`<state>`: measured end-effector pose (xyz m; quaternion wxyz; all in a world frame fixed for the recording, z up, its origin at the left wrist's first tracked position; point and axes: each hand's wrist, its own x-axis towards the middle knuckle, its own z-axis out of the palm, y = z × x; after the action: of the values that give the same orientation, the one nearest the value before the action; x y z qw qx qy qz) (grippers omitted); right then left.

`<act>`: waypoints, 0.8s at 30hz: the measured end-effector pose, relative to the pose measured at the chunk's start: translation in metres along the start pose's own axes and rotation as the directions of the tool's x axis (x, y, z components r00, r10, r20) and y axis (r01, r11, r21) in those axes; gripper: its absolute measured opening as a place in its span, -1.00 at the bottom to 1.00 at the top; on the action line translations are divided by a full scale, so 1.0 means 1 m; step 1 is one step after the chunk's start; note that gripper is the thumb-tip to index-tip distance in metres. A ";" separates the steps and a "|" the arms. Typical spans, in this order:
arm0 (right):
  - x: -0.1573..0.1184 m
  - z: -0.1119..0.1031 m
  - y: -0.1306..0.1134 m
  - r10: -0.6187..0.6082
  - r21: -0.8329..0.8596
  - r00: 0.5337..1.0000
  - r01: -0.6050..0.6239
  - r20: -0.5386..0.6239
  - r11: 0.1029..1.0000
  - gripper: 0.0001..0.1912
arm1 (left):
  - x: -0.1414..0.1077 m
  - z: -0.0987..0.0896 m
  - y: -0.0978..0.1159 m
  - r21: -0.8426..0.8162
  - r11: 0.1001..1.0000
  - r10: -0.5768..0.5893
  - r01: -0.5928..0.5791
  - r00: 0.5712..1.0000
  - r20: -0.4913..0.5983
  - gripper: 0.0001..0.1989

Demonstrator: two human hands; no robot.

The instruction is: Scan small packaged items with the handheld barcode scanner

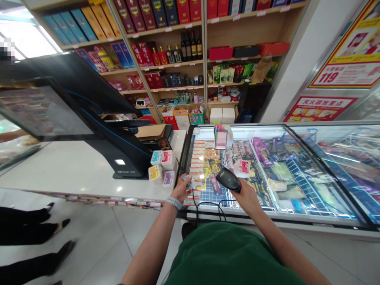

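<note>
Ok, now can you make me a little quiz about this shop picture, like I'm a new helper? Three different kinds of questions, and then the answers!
1. What does the right hand hold?
2. True or false: the watch is worn on the right arm.
3. Fill the gap: on the counter, near the foot of the screen stand, the small packs have blue, red, yellow and ____ labels.

Key
1. A black handheld scanner.
2. False: it is on the left arm.
3. Purple.
</note>
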<state>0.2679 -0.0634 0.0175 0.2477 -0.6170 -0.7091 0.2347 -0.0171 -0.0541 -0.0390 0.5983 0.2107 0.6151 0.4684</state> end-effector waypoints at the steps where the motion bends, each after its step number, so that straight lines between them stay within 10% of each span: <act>1: 0.000 0.000 0.000 -0.003 0.004 1.000 0.003 -0.005 1.000 -0.73 | 0.001 0.001 -0.001 -0.020 0.999 -0.031 0.031 1.000 0.006 -0.24; 14: 0.000 0.001 0.005 -0.003 -0.004 1.000 0.003 -0.022 1.000 -0.73 | 0.003 0.013 0.005 -0.334 0.933 -0.111 0.137 0.989 0.097 -0.72; 24: 0.002 -0.001 0.005 -0.002 0.012 1.000 0.003 -0.027 1.000 -0.72 | -0.002 0.012 0.013 -0.484 0.850 -0.089 0.207 0.963 0.256 -0.53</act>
<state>0.2720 -0.0604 0.0153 0.2611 -0.6178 -0.7051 0.2303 -0.0092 -0.0454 -0.0255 0.7324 0.0492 0.4133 0.5388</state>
